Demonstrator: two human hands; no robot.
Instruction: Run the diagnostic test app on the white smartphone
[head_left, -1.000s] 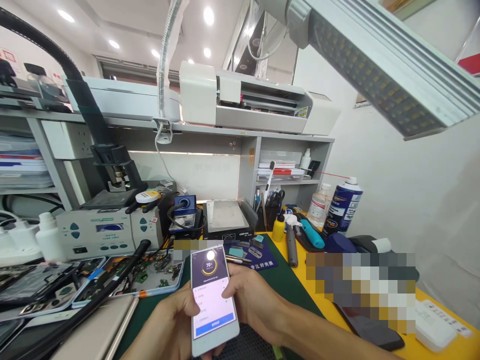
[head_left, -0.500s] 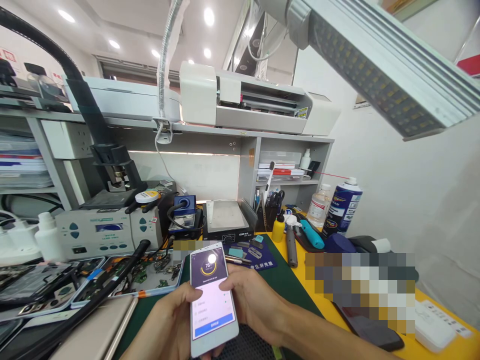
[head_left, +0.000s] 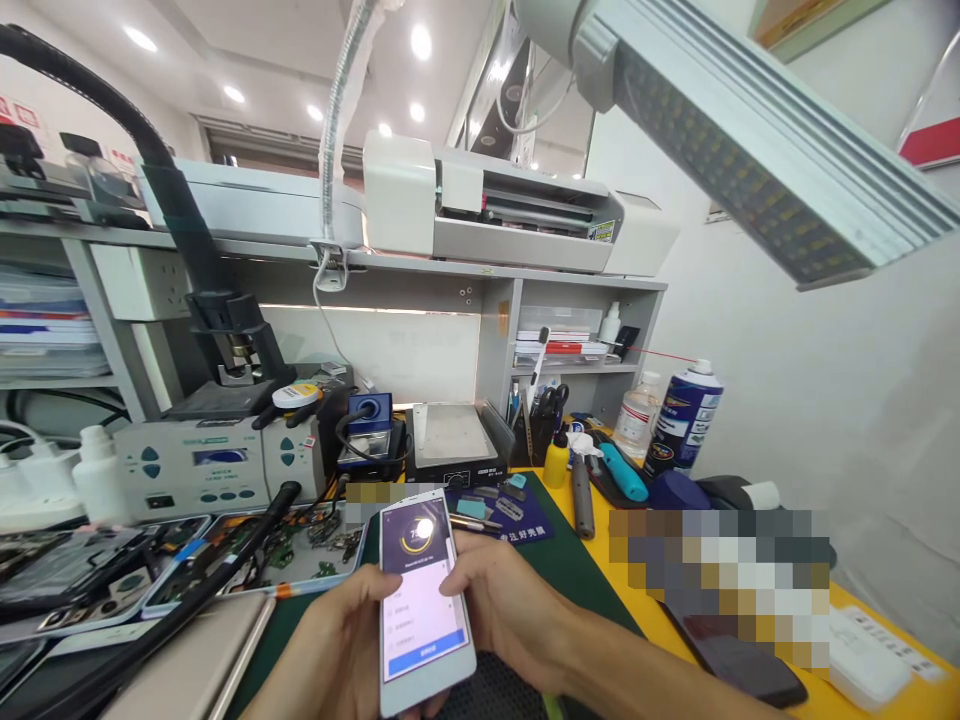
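Note:
A white smartphone (head_left: 421, 610) with its screen lit, showing a yellow ring and a blue button, is held upright over the green mat (head_left: 570, 570). My left hand (head_left: 337, 650) wraps round its left edge and lower end from below. My right hand (head_left: 506, 610) grips the right edge, its thumb resting on the screen. Both hands sit at the bottom centre of the view, just above a black mesh pad (head_left: 495, 690).
A tray of phone parts (head_left: 300, 550) and a black hose lie to the left. Behind are a rework station (head_left: 202, 465), a heating plate (head_left: 454, 440), a yellow bottle (head_left: 556, 455) and a spray can (head_left: 686, 415). A dark phone (head_left: 742, 660) lies right. A lamp bar (head_left: 750, 150) hangs overhead.
The phone has shifted slightly and its screen content has changed. My right thumb has slid a little across the screen. Both hands keep their hold.

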